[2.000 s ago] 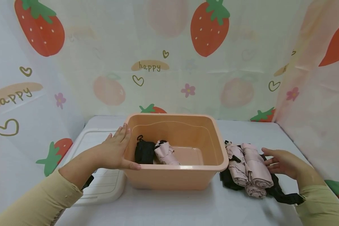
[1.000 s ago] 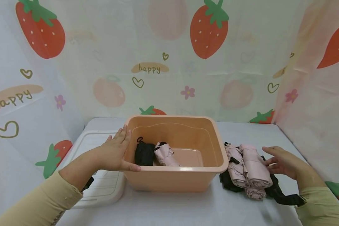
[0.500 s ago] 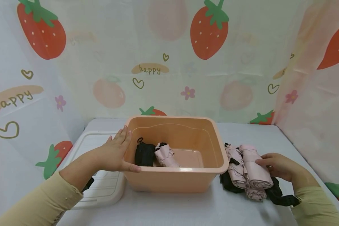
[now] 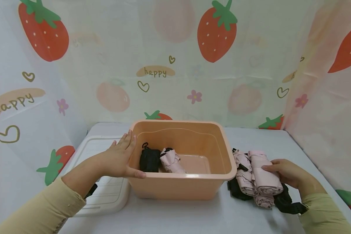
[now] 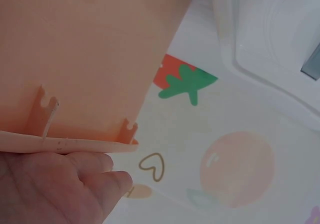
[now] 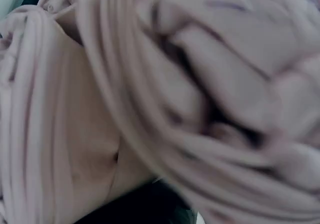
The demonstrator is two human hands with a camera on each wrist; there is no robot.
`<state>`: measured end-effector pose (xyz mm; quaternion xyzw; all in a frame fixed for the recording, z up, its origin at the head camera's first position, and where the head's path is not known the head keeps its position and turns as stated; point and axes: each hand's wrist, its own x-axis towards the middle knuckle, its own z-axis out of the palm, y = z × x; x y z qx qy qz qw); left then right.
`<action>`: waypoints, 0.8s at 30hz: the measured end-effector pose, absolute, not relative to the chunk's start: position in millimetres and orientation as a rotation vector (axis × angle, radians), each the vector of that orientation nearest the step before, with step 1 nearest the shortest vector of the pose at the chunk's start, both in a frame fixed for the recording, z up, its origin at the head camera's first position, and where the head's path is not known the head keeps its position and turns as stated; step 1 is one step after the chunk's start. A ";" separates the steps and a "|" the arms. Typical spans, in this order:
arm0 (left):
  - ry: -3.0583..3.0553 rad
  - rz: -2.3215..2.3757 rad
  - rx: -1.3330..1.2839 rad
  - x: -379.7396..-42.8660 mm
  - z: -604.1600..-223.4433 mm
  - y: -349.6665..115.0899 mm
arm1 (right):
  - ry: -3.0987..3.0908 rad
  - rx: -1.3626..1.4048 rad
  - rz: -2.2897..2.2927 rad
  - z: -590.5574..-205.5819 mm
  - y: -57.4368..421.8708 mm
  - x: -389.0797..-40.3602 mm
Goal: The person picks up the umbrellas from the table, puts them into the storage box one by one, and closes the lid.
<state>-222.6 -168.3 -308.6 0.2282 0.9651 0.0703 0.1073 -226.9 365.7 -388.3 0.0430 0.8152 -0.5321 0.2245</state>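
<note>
In the head view my left hand [image 4: 115,159] rests on the left rim of a peach plastic storage box [image 4: 175,188], fingers straight and thumb along the front edge. The left wrist view shows that palm right under the box's lip [image 5: 65,143]. On the right, my right hand [image 4: 292,174] holds the upper pink folded umbrella [image 4: 266,178] of a small pile, thumb on top, other fingers hidden at its far side. Another pink umbrella [image 4: 245,178] lies to its left and one [image 4: 264,201] below. Pink folds of fabric [image 6: 225,49] fill the right wrist view.
Inside the box, a black folded umbrella [image 4: 150,160] and a pink one [image 4: 172,161] lie at the left. A white lid [image 4: 108,195] lies on the table left of the box. Black fabric items [image 4: 237,189] sit under the pile. Strawberry-patterned sheets [image 4: 193,97] surround the table.
My right hand, earlier beside the pile with fingers apart, has moved left and taken hold of the upper pink umbrella. My left hand stays on the box rim.
</note>
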 end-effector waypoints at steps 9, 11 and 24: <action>2.840 0.190 0.673 -223.4 -308.4 -166.8 | 2.375 0.136 -1.414 -370.4 369.5 -228.8; 2.842 0.190 0.669 -223.4 -308.5 -166.6 | 2.385 0.111 -1.424 -361.7 370.4 -231.6; 2.847 0.156 0.672 -224.4 -308.7 -167.7 | 2.528 -0.084 -1.408 -286.5 340.4 -256.1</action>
